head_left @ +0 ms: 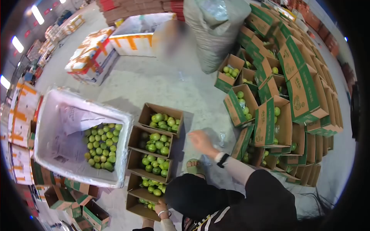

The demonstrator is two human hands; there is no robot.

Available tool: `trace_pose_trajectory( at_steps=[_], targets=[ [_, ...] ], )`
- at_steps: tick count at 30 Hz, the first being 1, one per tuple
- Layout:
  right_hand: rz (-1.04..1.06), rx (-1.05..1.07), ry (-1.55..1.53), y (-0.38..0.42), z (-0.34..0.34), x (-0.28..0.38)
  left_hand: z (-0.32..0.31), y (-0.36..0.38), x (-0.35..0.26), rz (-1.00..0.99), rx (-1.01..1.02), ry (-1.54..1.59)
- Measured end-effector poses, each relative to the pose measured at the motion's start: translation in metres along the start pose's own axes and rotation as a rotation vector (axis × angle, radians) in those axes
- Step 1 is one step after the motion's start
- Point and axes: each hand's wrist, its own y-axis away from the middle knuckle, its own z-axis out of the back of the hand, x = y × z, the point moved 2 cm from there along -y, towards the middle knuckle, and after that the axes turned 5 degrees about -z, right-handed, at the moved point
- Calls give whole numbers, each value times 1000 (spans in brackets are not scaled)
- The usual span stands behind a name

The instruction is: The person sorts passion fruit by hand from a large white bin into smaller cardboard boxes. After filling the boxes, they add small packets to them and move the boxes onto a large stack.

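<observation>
My left hand, with a bracelet on the wrist, is closed around the edge of the nearest open cardboard box, which holds round green lime-like fruits. More such boxes line up beyond it, among them a middle box and the farthest box, each with green fruits inside. My right hand, a dark band at its wrist, is over the floor to the right of this row. Its slightly blurred fingers look loosely apart, and I see nothing in them.
Left of the row stands a large white foam crate with green fruits and a crumpled sheet. Stacked green-and-brown cartons fill the right. A bulging sack and taped foam boxes stand farther back. Small cartons lie lower left.
</observation>
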Motion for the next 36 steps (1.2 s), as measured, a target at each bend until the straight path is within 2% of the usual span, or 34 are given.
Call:
trace_pose_trajectory(
  at_steps=[1,2,3,4,5,7,9,10,12,13,14,15,16,19,22,23,25,26,28,29,31,32,33,34,35,36],
  targets=[
    [-481,-47,-282,17,5,-55,0,-7,8,-17,72,-69],
    [-531,-160,92,35,12,-123,10,-8,12,14,221,-91],
    [-784,-110,159,52,31,-162,13,-17,14,16,225,-109],
    [-846,-76,280,70,41,-203,14,-20,22,-99,334,-106],
    [-898,-43,403,80,42,-231,-14,-41,57,-53,412,-176],
    [-964,-75,390,61,38,-231,-60,-77,115,24,580,-325],
    [-1127,6,356,84,32,-218,-23,-59,86,-86,594,-343],
    [-1131,7,342,83,31,-207,-3,-49,61,-144,614,-368],
    [-1017,211,247,81,21,-176,23,-35,22,-261,662,-456],
    [-1030,246,248,94,13,-171,33,-26,4,-323,682,-521],
    [-859,234,357,110,5,-162,45,-14,-15,-330,690,-556],
    [-676,210,454,119,-3,-151,58,-5,-26,-170,596,-432],
    [-704,152,443,125,-10,-138,68,0,-38,-18,490,-306],
    [-686,86,465,118,-17,-103,35,-10,-7,105,405,-235],
    [-689,245,481,137,-34,-110,19,-9,25,125,381,-225],
    [-687,229,491,140,-31,-116,12,-11,29,121,372,-217],
    [-737,548,513,139,-39,-125,4,-14,34,103,348,-197],
    [-730,537,505,130,-40,-127,2,-12,36,97,339,-194],
    [-521,296,422,105,-36,-122,-4,-9,40,87,321,-180],
    [-507,292,412,98,-39,-123,-4,-5,41,78,309,-177],
    [-481,127,596,69,-38,-143,-4,-3,39,49,280,-170],
    [-483,187,657,68,-37,-140,-1,-3,35,22,254,-166],
    [-445,111,623,77,-68,-176,5,-5,28,-11,227,-169],
    [-335,200,712,72,-71,-171,18,-3,16,-49,197,-184],
    [-306,173,702,56,-68,-158,38,1,0,-83,147,-205],
    [-386,184,571,46,-63,-147,59,8,-20,-102,76,-220]
  ],
)
